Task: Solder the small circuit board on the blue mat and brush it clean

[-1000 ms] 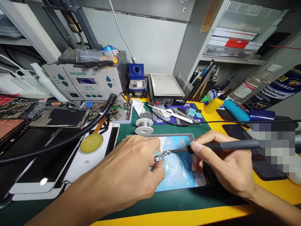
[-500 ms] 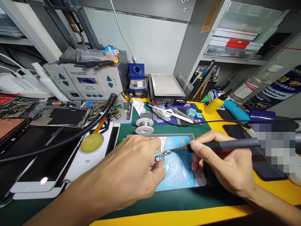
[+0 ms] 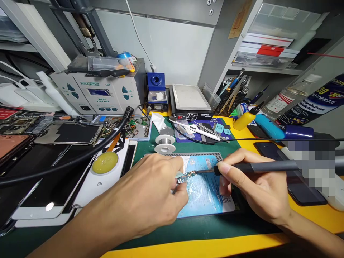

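Between the thumb and fingers of my left hand [image 3: 153, 193] is a small circuit board [image 3: 185, 177], its right end sticking out. My right hand [image 3: 255, 186] grips a black soldering iron [image 3: 247, 167] like a pen. The iron's metal tip points left and meets the board's right end; whether it truly touches is too small to tell. Below both hands lies a blue and white printed packet [image 3: 206, 195] with a shiny surface. Just behind my left hand stands a spool of solder wire [image 3: 165, 144].
A hot-air station [image 3: 99, 86] and a flat heating plate [image 3: 191, 96] stand at the back. Phones and a white Mi device [image 3: 99, 190] with a yellow paste tin [image 3: 105, 163] lie on the left. A black cable [image 3: 268, 138] crosses on the right, near a dark phone [image 3: 292, 175].
Both hands, the circuit board and the soldering iron hold nearly the same positions. Only a very slight shift of the whole view shows.
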`<state>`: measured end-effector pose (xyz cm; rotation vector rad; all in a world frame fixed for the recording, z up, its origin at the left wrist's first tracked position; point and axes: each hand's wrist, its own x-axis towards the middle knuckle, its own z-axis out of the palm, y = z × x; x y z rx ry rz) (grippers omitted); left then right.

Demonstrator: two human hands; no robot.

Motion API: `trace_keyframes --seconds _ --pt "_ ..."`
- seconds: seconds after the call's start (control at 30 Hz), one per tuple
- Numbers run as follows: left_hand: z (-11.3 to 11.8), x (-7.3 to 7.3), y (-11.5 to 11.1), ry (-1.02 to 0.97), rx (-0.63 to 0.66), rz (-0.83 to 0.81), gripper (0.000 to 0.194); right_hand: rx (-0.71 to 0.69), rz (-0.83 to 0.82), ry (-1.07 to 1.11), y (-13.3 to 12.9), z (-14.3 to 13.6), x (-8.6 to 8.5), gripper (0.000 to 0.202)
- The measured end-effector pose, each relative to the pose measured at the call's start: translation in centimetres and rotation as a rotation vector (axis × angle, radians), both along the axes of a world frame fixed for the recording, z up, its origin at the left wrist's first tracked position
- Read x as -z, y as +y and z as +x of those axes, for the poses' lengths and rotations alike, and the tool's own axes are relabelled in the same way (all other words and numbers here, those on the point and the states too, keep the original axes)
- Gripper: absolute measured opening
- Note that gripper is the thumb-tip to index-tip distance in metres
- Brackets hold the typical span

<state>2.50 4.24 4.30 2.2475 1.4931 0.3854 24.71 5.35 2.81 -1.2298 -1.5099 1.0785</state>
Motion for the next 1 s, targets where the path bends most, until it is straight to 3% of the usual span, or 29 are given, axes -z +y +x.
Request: trace_keyframes --seconds 1.0 --pt "-0.13 0.16 0.14 -0.041 0.003 -0.025 0.016 -0.059 0.001 -0.008 -0.1 0.43 -0.1 0.022"
